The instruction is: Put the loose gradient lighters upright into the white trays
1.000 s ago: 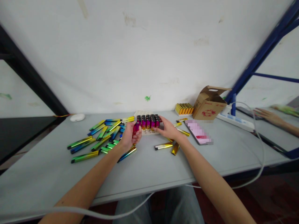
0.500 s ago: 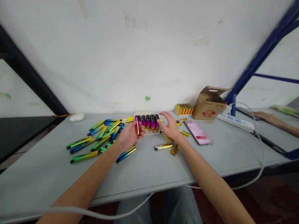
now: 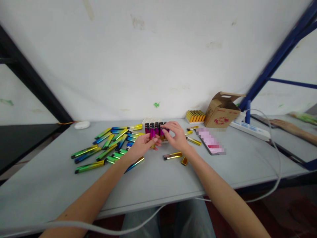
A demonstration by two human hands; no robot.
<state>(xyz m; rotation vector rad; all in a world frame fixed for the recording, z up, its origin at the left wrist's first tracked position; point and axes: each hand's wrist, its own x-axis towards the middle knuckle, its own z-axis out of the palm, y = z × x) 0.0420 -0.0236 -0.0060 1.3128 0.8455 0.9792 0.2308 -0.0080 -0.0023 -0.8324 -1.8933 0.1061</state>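
My left hand [image 3: 145, 144] is closed on a shiny purple tube [image 3: 152, 133], held roughly upright in front of the rack. My right hand [image 3: 175, 135] reaches over the right side of the rack, its fingertips at a purple tube [image 3: 162, 133]; whether it grips that tube is hard to tell. Several black-topped purple tubes [image 3: 147, 127] stand in a pale rack [image 3: 148, 120], partly hidden by both hands. Many green, blue and yellow tubes [image 3: 106, 152] lie loose to the left. A few gold tubes [image 3: 172, 156] lie near my right wrist.
At the back right stand a block of yellow cylinders [image 3: 195, 116] and an open cardboard box [image 3: 221, 112]. A phone [image 3: 210, 140] and a white power strip [image 3: 250, 130] lie on the right. Another person's arm [image 3: 294, 130] shows at far right. A white case [image 3: 82, 125] sits at back left.
My left hand has moved slightly right with its tube. My right hand has moved left and lower over the rack, its fingers now closer together at the tubes.
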